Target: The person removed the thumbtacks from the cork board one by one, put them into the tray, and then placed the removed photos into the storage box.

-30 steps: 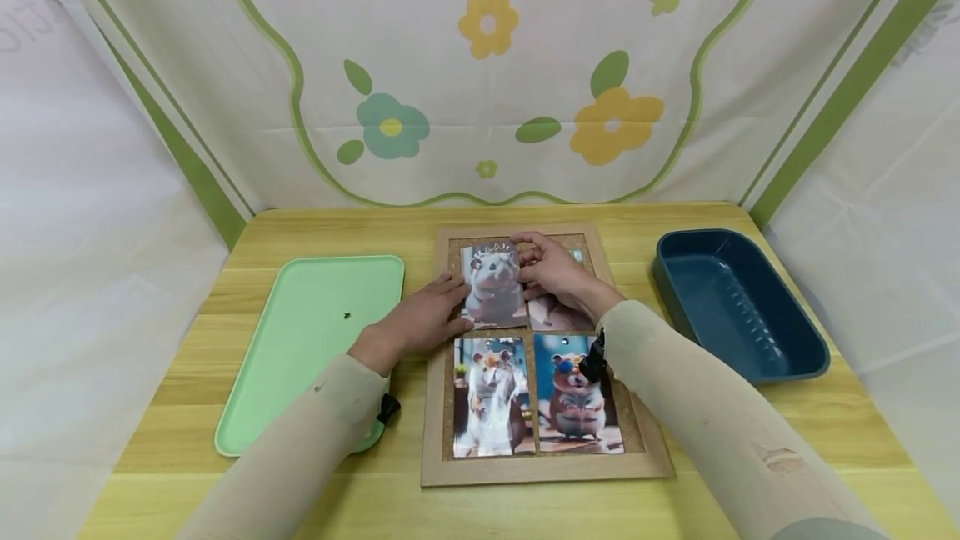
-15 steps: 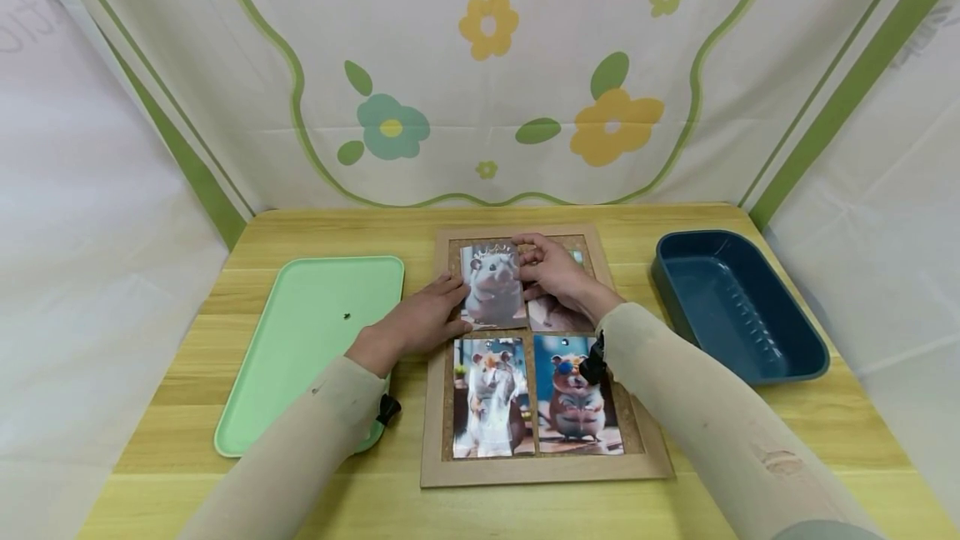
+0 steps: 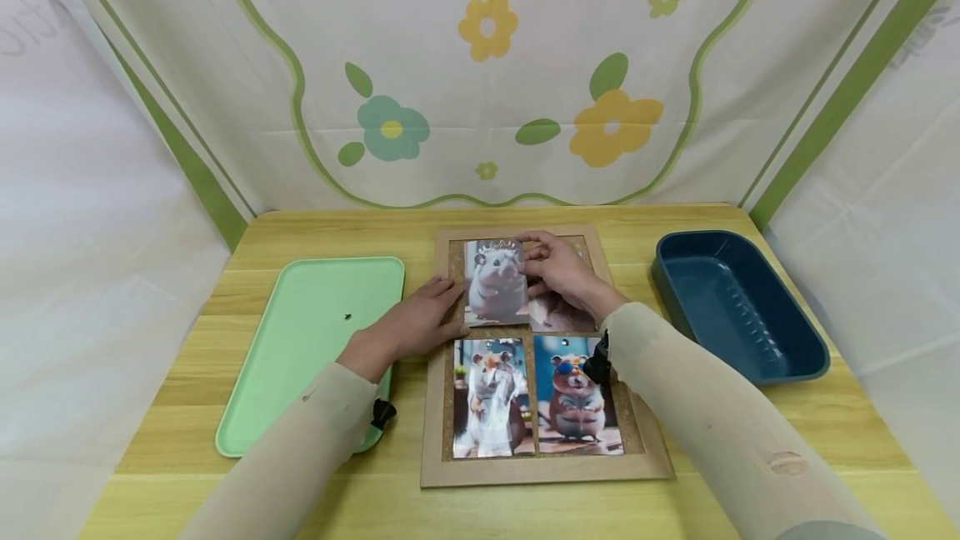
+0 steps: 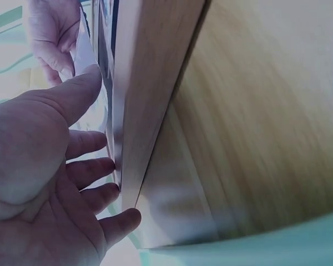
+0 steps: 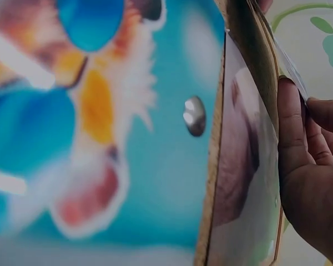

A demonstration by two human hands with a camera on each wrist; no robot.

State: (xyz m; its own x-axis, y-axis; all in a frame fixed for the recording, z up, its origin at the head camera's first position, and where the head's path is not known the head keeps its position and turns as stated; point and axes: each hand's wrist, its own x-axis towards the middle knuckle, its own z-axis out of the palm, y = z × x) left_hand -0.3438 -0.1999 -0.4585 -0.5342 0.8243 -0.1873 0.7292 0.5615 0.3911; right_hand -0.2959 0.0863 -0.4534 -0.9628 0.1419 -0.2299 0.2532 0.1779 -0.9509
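A photo print of a white hamster wearing a crown (image 3: pixel 497 286) lies over the upper left of a wood-framed cork board (image 3: pixel 540 468). My right hand (image 3: pixel 564 275) pinches its right edge between thumb and fingers; the right wrist view shows the thumb (image 5: pixel 324 115) against the print. Beside the print's left edge is my left hand (image 3: pixel 408 327), fingers relaxed over the board's left frame, thumb tip near the print in the left wrist view. Another photo (image 3: pixel 558 314) at upper right is partly hidden by my right hand. Two hamster photos (image 3: pixel 491 398) (image 3: pixel 577 398) fill the lower row.
A green tray (image 3: pixel 300 357) with a small dark item (image 3: pixel 347 317) stands left of the board. To the right is a deep dark-blue bin (image 3: pixel 738 302). A silver pin head (image 5: pixel 195 116) shows on the lower right photo. A flowered cloth (image 3: pixel 487 90) hangs behind the table.
The crowned-hamster photo has shifted slightly up and to the right with my right hand. My left fingers have come a little away from its left edge.
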